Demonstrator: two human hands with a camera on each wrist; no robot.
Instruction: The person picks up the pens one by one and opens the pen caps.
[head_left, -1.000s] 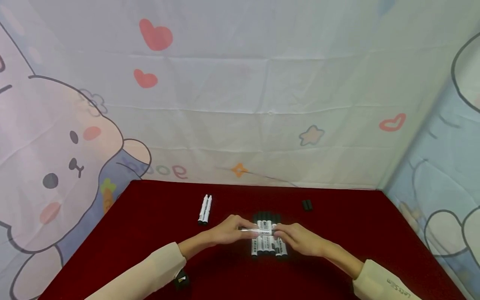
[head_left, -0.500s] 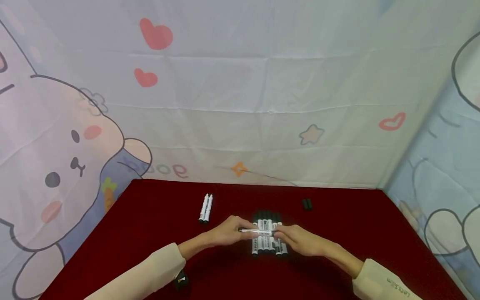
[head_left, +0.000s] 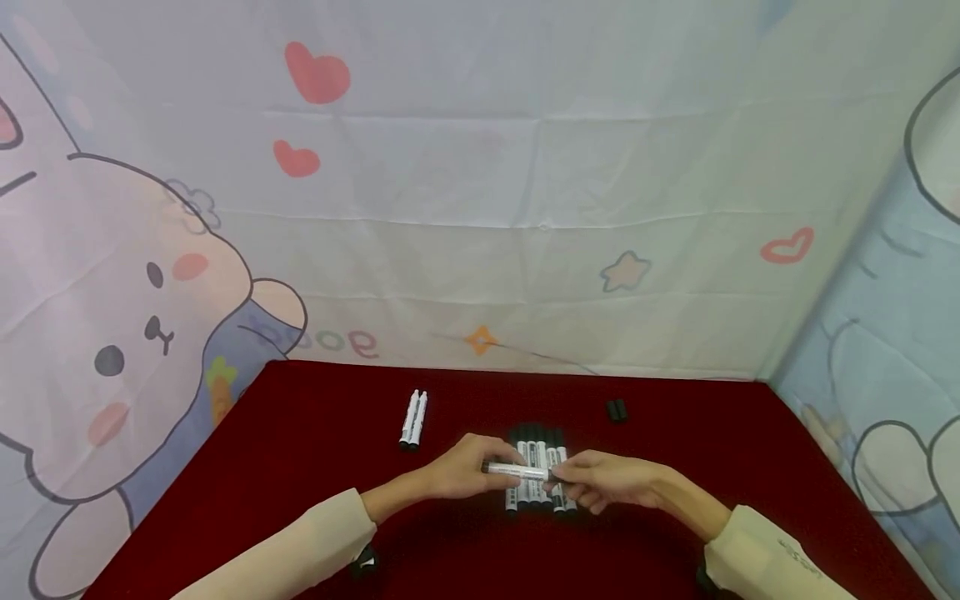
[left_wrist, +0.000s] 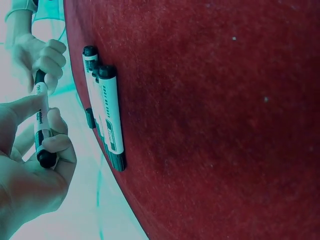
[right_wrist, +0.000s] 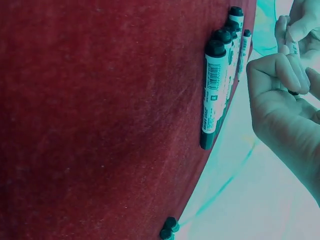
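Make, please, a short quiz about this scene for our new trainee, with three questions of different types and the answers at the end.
1. True or false: the left hand and the right hand hold the same marker.

2. In the head view, what lies far right on the red cloth?
A) a ruler
B) two black caps
C) a pair of scissors

3. Fill in: left of the row of markers, ___ white markers lie apart.

Key: 1. True; 2. B; 3. two.
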